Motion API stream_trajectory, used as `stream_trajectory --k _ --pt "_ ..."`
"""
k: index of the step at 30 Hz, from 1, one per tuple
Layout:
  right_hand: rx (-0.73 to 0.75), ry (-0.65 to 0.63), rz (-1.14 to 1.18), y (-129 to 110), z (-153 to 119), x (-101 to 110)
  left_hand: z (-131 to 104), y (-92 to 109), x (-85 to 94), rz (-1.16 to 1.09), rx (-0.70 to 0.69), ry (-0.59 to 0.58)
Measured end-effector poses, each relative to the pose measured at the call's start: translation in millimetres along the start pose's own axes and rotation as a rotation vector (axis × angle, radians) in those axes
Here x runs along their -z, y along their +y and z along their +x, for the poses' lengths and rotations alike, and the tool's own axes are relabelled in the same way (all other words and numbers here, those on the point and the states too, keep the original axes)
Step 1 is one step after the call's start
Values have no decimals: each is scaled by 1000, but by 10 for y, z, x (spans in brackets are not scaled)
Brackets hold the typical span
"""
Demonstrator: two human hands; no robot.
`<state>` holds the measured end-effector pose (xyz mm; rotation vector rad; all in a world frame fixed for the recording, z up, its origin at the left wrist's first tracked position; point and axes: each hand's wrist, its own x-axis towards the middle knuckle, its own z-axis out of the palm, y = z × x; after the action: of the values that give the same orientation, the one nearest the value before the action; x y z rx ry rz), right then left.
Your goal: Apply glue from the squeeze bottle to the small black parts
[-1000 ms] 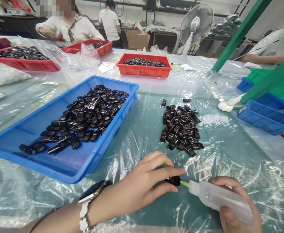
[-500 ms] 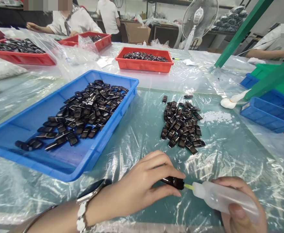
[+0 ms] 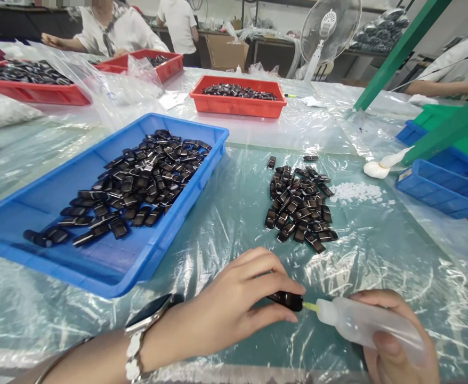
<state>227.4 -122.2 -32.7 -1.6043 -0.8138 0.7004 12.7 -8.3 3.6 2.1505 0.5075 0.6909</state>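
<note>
Between the thumb and fingers of my left hand (image 3: pixel 245 298) is a small glossy black plastic piece (image 3: pixel 288 300), partly hidden by the fingers. My right hand (image 3: pixel 402 341) is wrapped around a translucent squeeze bottle (image 3: pixel 378 322) lying nearly level. Its thin yellow-green nozzle (image 3: pixel 311 306) points left, with the tip at the end of the black piece. Beyond my hands lies a loose pile of similar black pieces (image 3: pixel 298 205) on the plastic-covered table. Small white bits (image 3: pixel 357 192) are scattered to the right of that pile.
A blue tray (image 3: pixel 112 290) with many black pieces stands at left. Red trays (image 3: pixel 237 108) of dark pieces are farther back. At right are blue bins (image 3: pixel 444 189), a green post (image 3: pixel 402 56) and a white rounded object (image 3: pixel 376 169). Other people sit or stand across the table.
Both hands, the black piece and the bottle stay in nearly the same place. The view has shifted very slightly.
</note>
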Motion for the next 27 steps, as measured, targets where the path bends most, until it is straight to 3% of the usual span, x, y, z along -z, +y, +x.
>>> stream_trajectory --k 9,18,23,27 --pt "92 -64 -15 219 99 128 -5 19 14 20 -1 -10" --pt "-13 3 -20 43 38 38 8 15 4 26 6 -30" --pt "51 -20 -8 58 46 44 1 13 1 9 19 -27" --pt "9 6 -14 35 38 29 -1 12 3 2 22 -23"
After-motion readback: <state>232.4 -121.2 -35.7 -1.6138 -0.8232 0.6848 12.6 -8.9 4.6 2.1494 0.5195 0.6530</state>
